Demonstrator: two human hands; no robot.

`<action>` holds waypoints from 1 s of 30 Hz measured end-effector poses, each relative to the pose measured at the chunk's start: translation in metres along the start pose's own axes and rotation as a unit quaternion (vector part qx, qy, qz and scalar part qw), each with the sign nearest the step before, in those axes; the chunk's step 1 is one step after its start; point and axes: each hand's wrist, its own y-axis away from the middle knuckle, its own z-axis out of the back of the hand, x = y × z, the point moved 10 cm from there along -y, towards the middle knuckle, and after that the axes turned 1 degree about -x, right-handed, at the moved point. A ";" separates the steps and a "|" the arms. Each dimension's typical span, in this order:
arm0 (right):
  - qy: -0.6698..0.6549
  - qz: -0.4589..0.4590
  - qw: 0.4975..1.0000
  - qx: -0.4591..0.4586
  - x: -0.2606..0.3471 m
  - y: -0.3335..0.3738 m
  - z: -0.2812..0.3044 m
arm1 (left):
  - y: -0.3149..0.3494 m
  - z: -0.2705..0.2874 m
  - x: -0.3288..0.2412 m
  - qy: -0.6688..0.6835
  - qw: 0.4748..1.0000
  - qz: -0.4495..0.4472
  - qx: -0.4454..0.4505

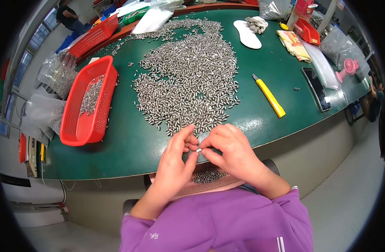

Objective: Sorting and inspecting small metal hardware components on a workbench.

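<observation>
My left hand (178,157) and my right hand (230,148) meet at the near table edge. A tiny shiny metal part (199,150) sits between their fingertips. My right thumb and forefinger pinch it from one side, and the curled fingers and thumb of my left hand close on it from the other. Just beyond my fingers spreads a wide heap of small silvery metal pins (192,75), one layer over another. Below my hands, in my lap, a pink basket (201,189) holds more of these parts, partly hidden by my wrists.
Left on the green table (129,159) stands a red plastic basket (68,130) with some pins inside. A yellow utility knife (270,97), a black phone (316,89) and a white insole (248,35) lie to the right. Bags of parts (45,113) crowd the left edge.
</observation>
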 end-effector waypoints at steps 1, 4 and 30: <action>-0.001 0.001 1.000 0.000 -0.001 0.000 0.003 | 0.001 0.004 -0.003 -0.001 1.000 0.000 -0.001; -0.046 0.047 0.992 0.112 0.004 0.003 0.002 | 0.009 -0.001 -0.003 0.088 0.990 0.055 0.099; 0.004 0.019 1.000 -0.003 0.003 -0.018 -0.005 | -0.001 0.014 -0.008 -0.106 0.990 -0.037 -0.084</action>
